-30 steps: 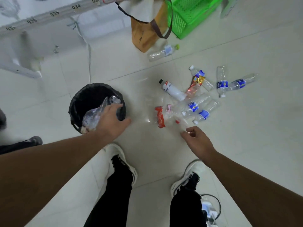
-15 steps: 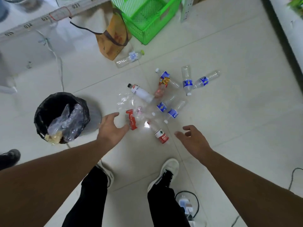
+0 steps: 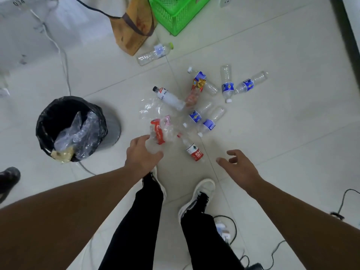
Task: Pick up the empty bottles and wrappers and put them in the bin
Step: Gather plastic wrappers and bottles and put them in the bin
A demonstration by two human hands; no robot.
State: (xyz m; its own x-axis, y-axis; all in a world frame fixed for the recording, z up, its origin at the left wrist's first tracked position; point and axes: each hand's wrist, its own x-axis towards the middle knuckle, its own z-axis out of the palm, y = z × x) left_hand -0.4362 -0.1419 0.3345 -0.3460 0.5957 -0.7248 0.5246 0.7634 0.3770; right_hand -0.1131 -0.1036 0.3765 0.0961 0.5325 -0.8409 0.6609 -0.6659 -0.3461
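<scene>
The black-lined bin (image 3: 46, 121) stands on the floor at the left with a clear plastic bag (image 3: 78, 133) and a yellowish scrap inside. My left hand (image 3: 142, 154) closes around a crumpled clear bottle with a red label (image 3: 158, 132) just right of the bin. My right hand (image 3: 240, 168) hovers open, fingers spread, to the right of a small red-labelled bottle (image 3: 194, 152). Beyond lie a white bottle with a black cap (image 3: 169, 97), several blue-labelled clear bottles (image 3: 196, 115), a red and gold wrapper (image 3: 196, 88), a clear wrapper (image 3: 148, 108) and a green-capped bottle (image 3: 153, 54).
A brown bag (image 3: 132, 30) and a green crate (image 3: 175, 12) stand at the back. A white cable (image 3: 64, 61) runs past the bin. A power strip with black cords (image 3: 224, 230) lies by my right shoe (image 3: 200, 193). Another person's shoe (image 3: 7, 176) is at the left edge.
My left hand left the bin's rim, moved right and closed around the crumpled red-label bottle. My right hand stayed open near the small red-labelled bottle.
</scene>
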